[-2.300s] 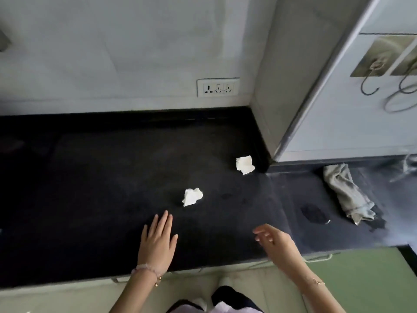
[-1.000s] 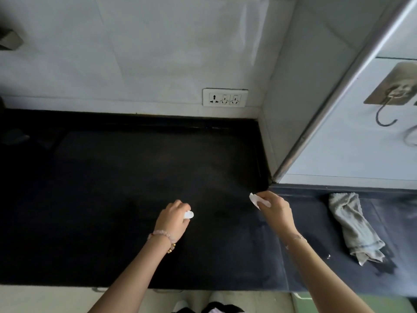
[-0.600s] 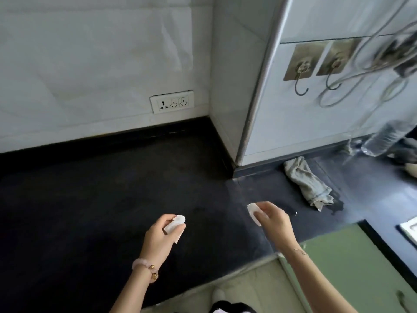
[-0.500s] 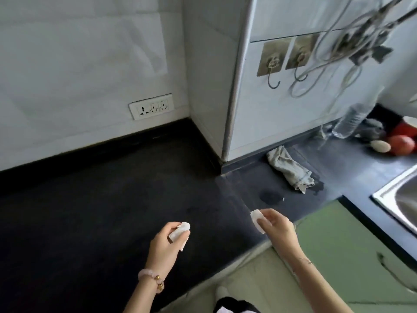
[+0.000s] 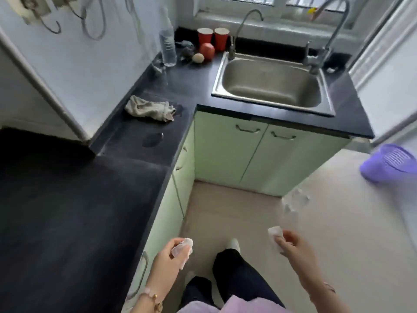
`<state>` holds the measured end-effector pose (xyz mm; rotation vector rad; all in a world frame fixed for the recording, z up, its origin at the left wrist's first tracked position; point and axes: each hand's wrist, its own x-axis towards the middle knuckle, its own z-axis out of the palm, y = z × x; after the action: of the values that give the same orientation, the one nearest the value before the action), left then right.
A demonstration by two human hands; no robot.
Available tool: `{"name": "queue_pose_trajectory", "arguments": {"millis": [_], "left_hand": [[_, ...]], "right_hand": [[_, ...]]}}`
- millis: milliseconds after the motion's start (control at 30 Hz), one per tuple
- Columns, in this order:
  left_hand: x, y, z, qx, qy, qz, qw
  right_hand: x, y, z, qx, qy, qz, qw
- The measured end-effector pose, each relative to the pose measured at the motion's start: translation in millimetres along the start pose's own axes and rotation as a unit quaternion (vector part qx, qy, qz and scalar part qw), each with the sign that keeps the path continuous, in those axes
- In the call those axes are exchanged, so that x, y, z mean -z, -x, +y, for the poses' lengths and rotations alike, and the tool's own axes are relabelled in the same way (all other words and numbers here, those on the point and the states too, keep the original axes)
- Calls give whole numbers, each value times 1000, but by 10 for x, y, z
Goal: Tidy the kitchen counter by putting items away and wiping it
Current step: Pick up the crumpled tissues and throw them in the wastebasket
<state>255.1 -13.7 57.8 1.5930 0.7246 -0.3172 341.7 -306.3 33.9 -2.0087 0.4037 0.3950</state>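
- Where the black counter [image 5: 67, 211] gives way to floor, the left hand [image 5: 168, 256]: fingers and thumb curled round the first tissue wad [image 5: 182, 247], white and crumpled, held above the floor just beside the green cabinet front [image 5: 225, 150].
- Right hand [image 5: 295, 247]: thumb and fingers pinching the second tissue wad [image 5: 275, 236], also white and crumpled, held above the floor and well apart from the counter.
- Counter: dark stone, L-shaped, running along the left wall and turning to the right at the far end.
- Grey cloth [image 5: 149, 108]: crumpled, lying on the counter near the wall, short of the turn.
- Wet patch [image 5: 152, 140]: dark, on the counter near the cloth, on the nearer side.
- Steel sink [image 5: 270, 84]: set into the far run of the counter, with two tall taps [image 5: 325, 41] at its back rim.
- Clear bottle [image 5: 168, 47]: upright against the wall, left of the sink.
- Two red cups [image 5: 205, 37]: upright, side by side, at the back of the counter.
- Red fruit [image 5: 207, 50] and pale round item [image 5: 198, 58]: just in front of the cups; kind cannot be told.
- Purple basket [image 5: 390, 164]: on the floor at the right edge.
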Motion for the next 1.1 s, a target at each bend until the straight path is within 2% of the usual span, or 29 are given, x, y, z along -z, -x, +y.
{"name": "queue_pose_trajectory", "arguments": {"millis": [200, 400, 567, 767, 967, 1100], "left_hand": [[-693, -376, 166, -5, -57, -68, 996], [-1863, -536, 24, 44, -153, -127, 979], [-2923, -337, -230, 115, -227, -195, 947], [-4135, -160, -209, 82, -293, -266, 915], [-5052, -470, -236, 63, -408, -286, 865], [-5417, -818, -220, 90, -450, -244, 854]], "right_hand": [[653, 266, 682, -84, -113, 114, 984], [1149, 584, 1626, -195, -184, 167, 949], [1699, 1110, 2823, -329, -227, 210, 892], [2244, 1635, 3817, -449, -277, 250, 812], [2586, 1343, 4246, -472, -334, 255, 775], [3040, 753, 4416, -463, -338, 249, 781]]}}
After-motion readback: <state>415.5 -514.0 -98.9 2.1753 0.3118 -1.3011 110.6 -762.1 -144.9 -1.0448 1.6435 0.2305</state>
